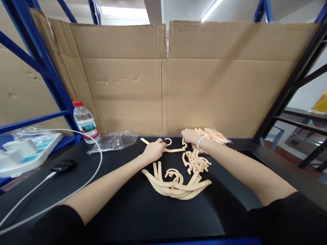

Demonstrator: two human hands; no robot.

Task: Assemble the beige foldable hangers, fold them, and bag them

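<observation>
My left hand [155, 150] is closed, its fingers pinched at a long beige plastic strip [175, 150] that shows on both sides of them. A small beige hook [168, 141] lies just beyond the fingertips. My right hand [190, 135], a pale bracelet at its wrist, has its fingers closed over a small wavy beige piece [184, 143] at the strip's right end; part of that piece is hidden. Nearer me lie a heap of small curved beige pieces [196, 161], several loose hooks [176, 176] and a stack of long curved beige arms [176, 190].
Beside my right wrist lies a clear bag of beige pieces [213, 134]. On the left are a crumpled plastic bag [114, 140], a water bottle [86, 122], a black device [63, 165], a white cable [100, 160] and a power strip [33, 153]. A cardboard wall [122, 92] closes the back.
</observation>
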